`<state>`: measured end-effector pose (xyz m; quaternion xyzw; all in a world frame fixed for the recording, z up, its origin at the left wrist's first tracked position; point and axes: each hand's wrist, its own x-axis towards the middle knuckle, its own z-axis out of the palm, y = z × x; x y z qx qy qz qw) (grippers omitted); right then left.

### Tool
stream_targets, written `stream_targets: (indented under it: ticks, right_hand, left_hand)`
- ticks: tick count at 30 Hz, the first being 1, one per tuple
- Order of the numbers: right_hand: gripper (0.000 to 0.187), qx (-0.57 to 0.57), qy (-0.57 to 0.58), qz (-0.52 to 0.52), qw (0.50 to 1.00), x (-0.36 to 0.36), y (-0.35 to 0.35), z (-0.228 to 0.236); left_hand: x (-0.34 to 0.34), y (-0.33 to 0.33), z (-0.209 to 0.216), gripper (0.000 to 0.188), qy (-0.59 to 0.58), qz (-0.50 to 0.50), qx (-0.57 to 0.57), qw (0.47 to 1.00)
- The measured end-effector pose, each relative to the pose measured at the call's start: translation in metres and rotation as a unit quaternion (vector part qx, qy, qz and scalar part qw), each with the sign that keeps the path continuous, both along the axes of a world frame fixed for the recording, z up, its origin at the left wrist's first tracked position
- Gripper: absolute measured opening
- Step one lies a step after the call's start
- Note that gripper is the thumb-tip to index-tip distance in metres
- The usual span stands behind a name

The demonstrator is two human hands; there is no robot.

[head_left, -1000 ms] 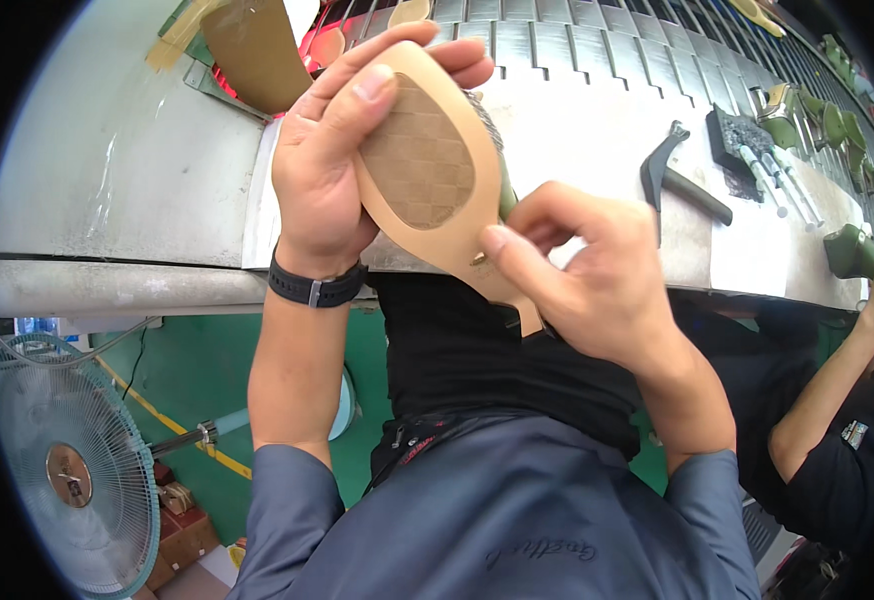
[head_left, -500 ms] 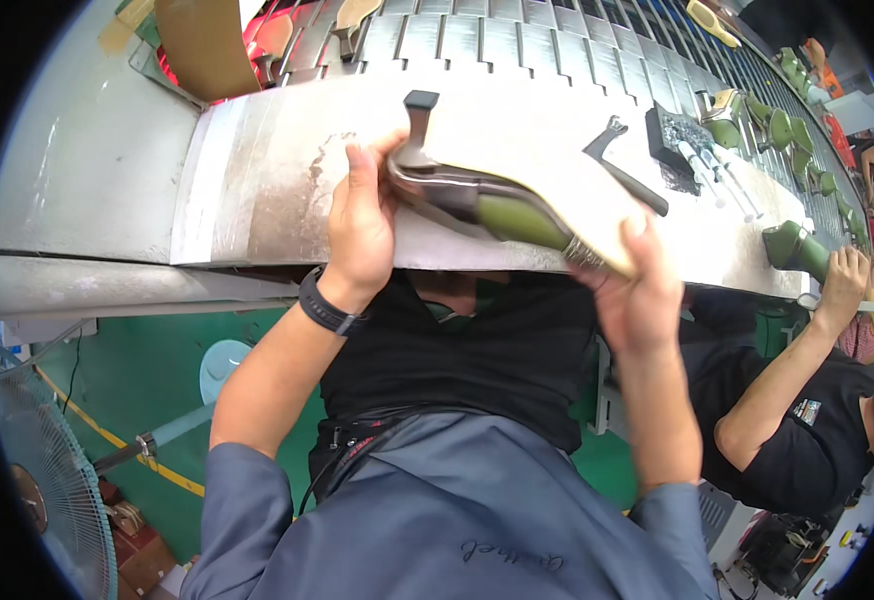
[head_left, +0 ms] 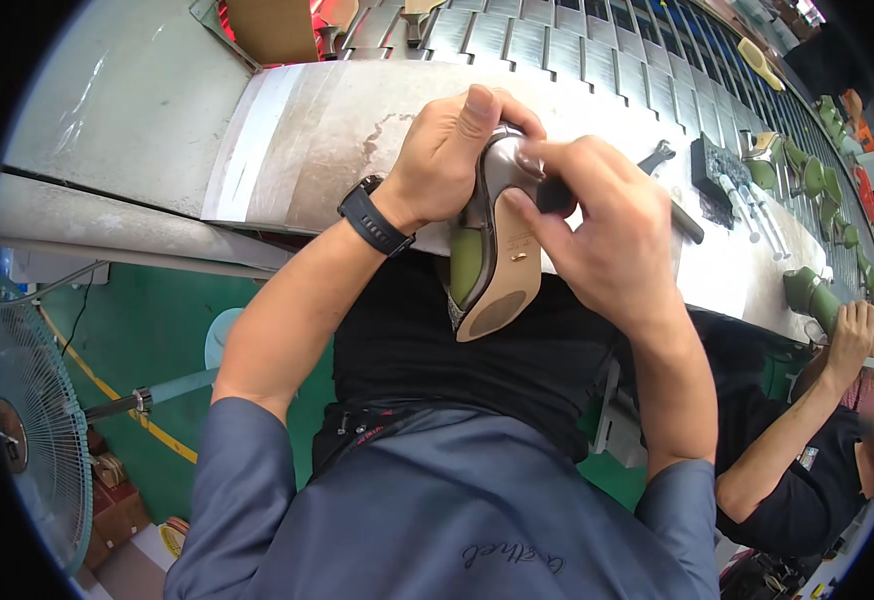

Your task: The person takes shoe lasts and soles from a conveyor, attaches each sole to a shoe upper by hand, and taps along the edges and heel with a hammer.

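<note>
A high-heeled shoe (head_left: pixel 515 250) is held up at the table's near edge, toe pointing toward me and tan sole facing outward. Its upper is dark and glossy, and a green last shows inside. My left hand (head_left: pixel 447 155) is wrapped round the back of the shoe, thumb up by the heel seat. My right hand (head_left: pixel 612 225) closes on the heel from the other side, index finger and thumb pressed against its base. Most of the dark heel is hidden behind those fingers. A wrench-like tool (head_left: pixel 660 157) lies on the table, partly covered by my right hand.
A slatted metal conveyor (head_left: pixel 557 45) runs along the far side. A black block (head_left: pixel 714 170) and white pen-like sticks (head_left: pixel 752 215) lie at the right, beside several green lasts (head_left: pixel 807 170). A co-worker's hand (head_left: pixel 854 335) holds a green last. A fan (head_left: pixel 32 440) stands at left.
The shoe has turned from lying sideways to toe toward me, sole outward. My right hand has left the toe and now grips the heel; my left hand has moved right with the shoe.
</note>
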<state>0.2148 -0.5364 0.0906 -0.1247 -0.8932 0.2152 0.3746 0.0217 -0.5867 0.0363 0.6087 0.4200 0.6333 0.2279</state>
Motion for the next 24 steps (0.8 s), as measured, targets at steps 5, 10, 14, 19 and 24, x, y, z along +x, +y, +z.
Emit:
stream_targets:
  ticks: [5, 10, 14, 19, 24]
  right_hand:
    - [0.035, 0.153, 0.064, 0.01, 0.986, -0.002, 0.0, -0.014]
    - [0.033, 0.172, 0.086, -0.024, 0.981, 0.0, -0.006, -0.019]
    - [0.034, 0.172, 0.113, -0.028, 0.978, 0.0, -0.004, -0.019]
    - [0.037, 0.199, 0.127, -0.004, 0.972, -0.005, 0.006, -0.032]
    - [0.039, 0.189, 0.116, -0.01, 0.975, -0.007, 0.006, -0.033]
  left_hand:
    - [-0.004, -0.003, -0.001, 0.091, 0.012, 0.014, -0.065, 0.998]
    - [-0.002, 0.005, -0.002, 0.092, 0.018, 0.021, -0.088, 0.996]
    - [-0.005, 0.009, -0.005, 0.091, -0.024, 0.01, -0.102, 0.994]
    - [-0.002, 0.008, -0.001, 0.092, 0.018, 0.009, -0.085, 0.996]
    - [-0.002, 0.009, -0.001, 0.093, 0.041, 0.016, -0.068, 0.997]
